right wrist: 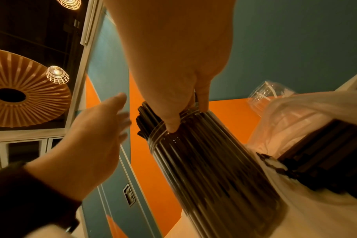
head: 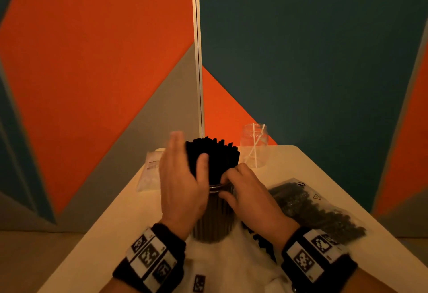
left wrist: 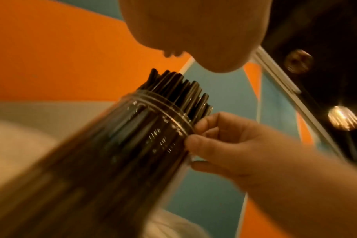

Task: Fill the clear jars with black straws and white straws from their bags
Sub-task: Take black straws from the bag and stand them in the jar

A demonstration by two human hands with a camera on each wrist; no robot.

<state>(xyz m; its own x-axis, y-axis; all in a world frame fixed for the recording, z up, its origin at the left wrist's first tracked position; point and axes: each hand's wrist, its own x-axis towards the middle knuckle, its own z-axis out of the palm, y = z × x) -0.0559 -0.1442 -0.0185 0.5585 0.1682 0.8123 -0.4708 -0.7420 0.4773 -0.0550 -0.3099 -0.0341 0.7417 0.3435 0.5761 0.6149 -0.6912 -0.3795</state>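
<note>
— What stands on the pale, smooth worktop?

— Two clear round jars with ribbed necks. The near jar is packed tight with thin black straws, whose ends bristle above its rim. The far jar holds two white straws, crossed and leaning.

— And the hands?

— The right hand pinches the near jar's rim, its grip closed on the neck with thumb and fingertips. The left hand is open, fingers straight (and blurred), flat beside the black bundle; whether the palm touches it I cannot tell.

— The bags?

— Two. A crinkled clear bag of black straws lies just right of the right hand; a bag of white straws lies left of the jar, behind the left hand.
</note>
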